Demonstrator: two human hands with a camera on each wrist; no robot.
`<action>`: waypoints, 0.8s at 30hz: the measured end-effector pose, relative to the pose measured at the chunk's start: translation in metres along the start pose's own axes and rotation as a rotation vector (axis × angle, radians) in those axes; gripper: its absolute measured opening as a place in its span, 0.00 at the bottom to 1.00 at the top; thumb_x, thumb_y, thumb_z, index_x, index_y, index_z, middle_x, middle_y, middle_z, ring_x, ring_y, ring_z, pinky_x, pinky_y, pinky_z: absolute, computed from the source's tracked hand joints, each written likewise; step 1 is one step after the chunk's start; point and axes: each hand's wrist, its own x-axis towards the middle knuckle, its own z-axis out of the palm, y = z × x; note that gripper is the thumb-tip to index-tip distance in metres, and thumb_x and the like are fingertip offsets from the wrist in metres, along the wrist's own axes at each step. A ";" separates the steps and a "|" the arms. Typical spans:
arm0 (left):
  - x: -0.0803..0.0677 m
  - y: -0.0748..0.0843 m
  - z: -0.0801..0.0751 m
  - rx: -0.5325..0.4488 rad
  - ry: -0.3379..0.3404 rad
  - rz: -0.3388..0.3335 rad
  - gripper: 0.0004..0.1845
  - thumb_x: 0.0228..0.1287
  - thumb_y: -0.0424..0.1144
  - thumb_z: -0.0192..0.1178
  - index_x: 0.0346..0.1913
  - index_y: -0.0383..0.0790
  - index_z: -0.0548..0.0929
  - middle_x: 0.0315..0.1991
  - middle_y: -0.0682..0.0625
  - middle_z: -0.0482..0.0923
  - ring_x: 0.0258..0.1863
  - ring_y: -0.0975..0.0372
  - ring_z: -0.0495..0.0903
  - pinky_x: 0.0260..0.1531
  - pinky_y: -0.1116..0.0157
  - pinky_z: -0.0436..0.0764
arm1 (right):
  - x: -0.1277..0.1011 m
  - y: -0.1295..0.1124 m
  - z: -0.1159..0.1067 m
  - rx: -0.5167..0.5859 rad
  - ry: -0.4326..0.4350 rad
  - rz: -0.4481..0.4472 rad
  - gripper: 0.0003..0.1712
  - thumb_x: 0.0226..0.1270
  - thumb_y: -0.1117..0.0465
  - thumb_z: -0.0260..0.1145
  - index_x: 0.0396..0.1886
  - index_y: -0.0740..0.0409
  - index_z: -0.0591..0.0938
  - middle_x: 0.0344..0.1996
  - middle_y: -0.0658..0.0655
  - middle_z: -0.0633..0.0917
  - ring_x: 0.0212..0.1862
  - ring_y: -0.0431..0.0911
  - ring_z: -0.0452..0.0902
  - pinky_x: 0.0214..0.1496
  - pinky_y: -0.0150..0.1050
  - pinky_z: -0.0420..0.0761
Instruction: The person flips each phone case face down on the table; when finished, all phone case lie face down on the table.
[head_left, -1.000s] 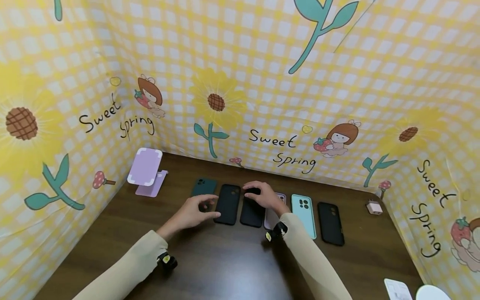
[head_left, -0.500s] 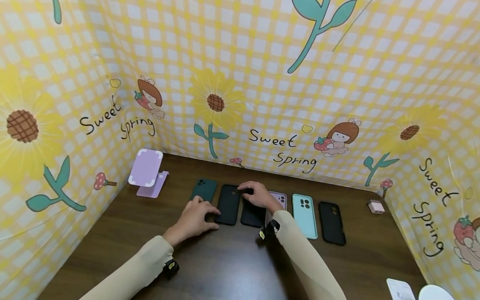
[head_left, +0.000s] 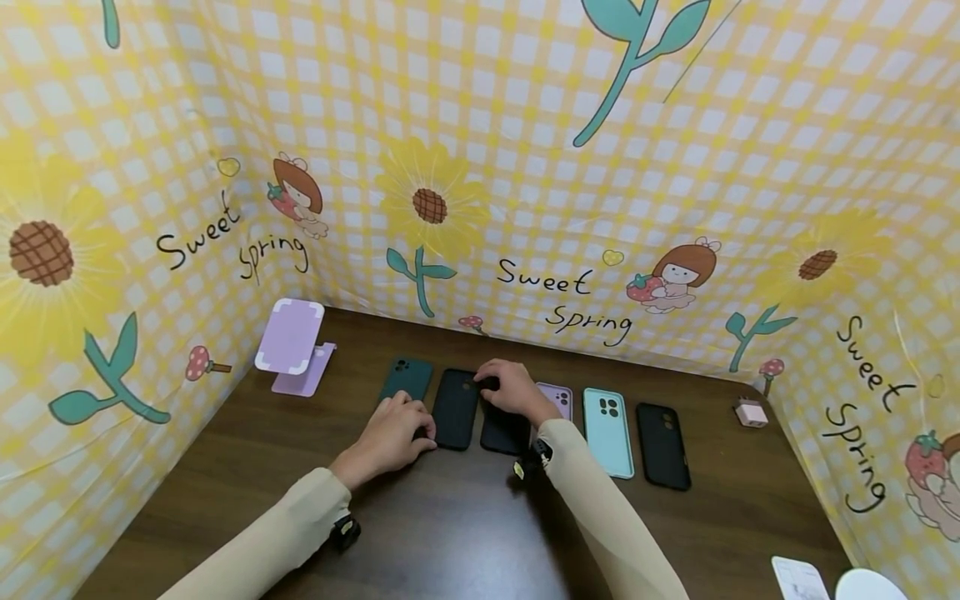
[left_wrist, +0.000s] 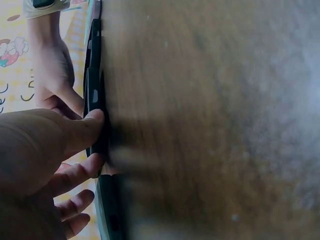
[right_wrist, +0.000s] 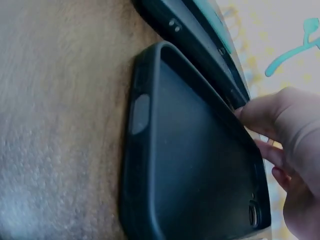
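Observation:
In the head view a row of phone cases lies on the dark wooden table. My left hand (head_left: 388, 437) grips the near left corner of a black phone case (head_left: 454, 408), thumb and index finger against its edge; the left wrist view shows that thumb (left_wrist: 92, 127). Its other fingers reach over the near part of a dark teal phone case (head_left: 408, 379). At the far right corner of the same black case my right hand (head_left: 513, 390) has its fingertips, with the thumb on the side edge. Under that hand lies another black phone case (right_wrist: 195, 150), inner side up.
Further right lie a lilac phone case (head_left: 561, 398), partly hidden by the right hand, a mint phone case (head_left: 609, 433) and a black phone case (head_left: 663, 446). A purple stand (head_left: 291, 337) is at the back left, a pink charger plug (head_left: 752, 412) at the right.
My left hand has moved right and closed in on the black case's near left edge. The right hand has shifted left from the neighbouring case to the first one's far corner.

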 end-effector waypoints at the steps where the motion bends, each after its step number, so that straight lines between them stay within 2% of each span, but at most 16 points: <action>1: -0.001 0.000 0.000 0.010 0.006 0.005 0.08 0.60 0.46 0.75 0.28 0.56 0.85 0.39 0.56 0.84 0.39 0.61 0.66 0.44 0.59 0.66 | -0.001 0.001 0.000 0.032 0.005 0.001 0.14 0.71 0.64 0.67 0.54 0.56 0.87 0.59 0.58 0.85 0.64 0.55 0.79 0.72 0.57 0.71; 4: -0.003 -0.001 0.000 0.049 0.038 0.032 0.07 0.62 0.46 0.73 0.30 0.56 0.85 0.39 0.57 0.85 0.39 0.61 0.69 0.44 0.60 0.67 | -0.003 0.004 -0.001 0.138 0.030 0.010 0.17 0.71 0.65 0.68 0.58 0.56 0.85 0.60 0.58 0.84 0.64 0.55 0.79 0.68 0.54 0.76; 9: -0.006 -0.002 0.001 0.094 0.111 0.102 0.06 0.65 0.47 0.71 0.33 0.56 0.84 0.39 0.59 0.86 0.41 0.61 0.73 0.42 0.62 0.68 | -0.005 0.004 -0.006 0.295 0.075 0.042 0.27 0.71 0.68 0.68 0.68 0.59 0.78 0.61 0.61 0.82 0.63 0.56 0.79 0.67 0.55 0.76; 15: -0.009 -0.001 0.000 0.026 0.154 0.143 0.03 0.68 0.47 0.69 0.36 0.57 0.85 0.41 0.60 0.86 0.43 0.63 0.75 0.42 0.63 0.69 | -0.006 0.004 -0.007 0.370 0.086 0.084 0.26 0.73 0.69 0.64 0.70 0.59 0.78 0.61 0.61 0.81 0.62 0.56 0.79 0.67 0.54 0.77; 19: -0.011 -0.002 -0.003 -0.032 0.172 0.145 0.02 0.68 0.47 0.68 0.37 0.57 0.85 0.41 0.62 0.86 0.43 0.63 0.76 0.43 0.62 0.70 | -0.006 0.003 -0.009 0.491 0.087 0.082 0.24 0.73 0.70 0.63 0.67 0.59 0.79 0.61 0.61 0.83 0.63 0.56 0.80 0.65 0.53 0.77; 24: -0.013 -0.005 -0.004 -0.088 0.162 0.166 0.02 0.68 0.48 0.68 0.37 0.59 0.85 0.41 0.65 0.85 0.44 0.66 0.77 0.43 0.63 0.71 | -0.006 0.002 -0.009 0.738 0.057 0.019 0.22 0.75 0.73 0.60 0.66 0.63 0.77 0.65 0.63 0.82 0.67 0.57 0.78 0.61 0.37 0.80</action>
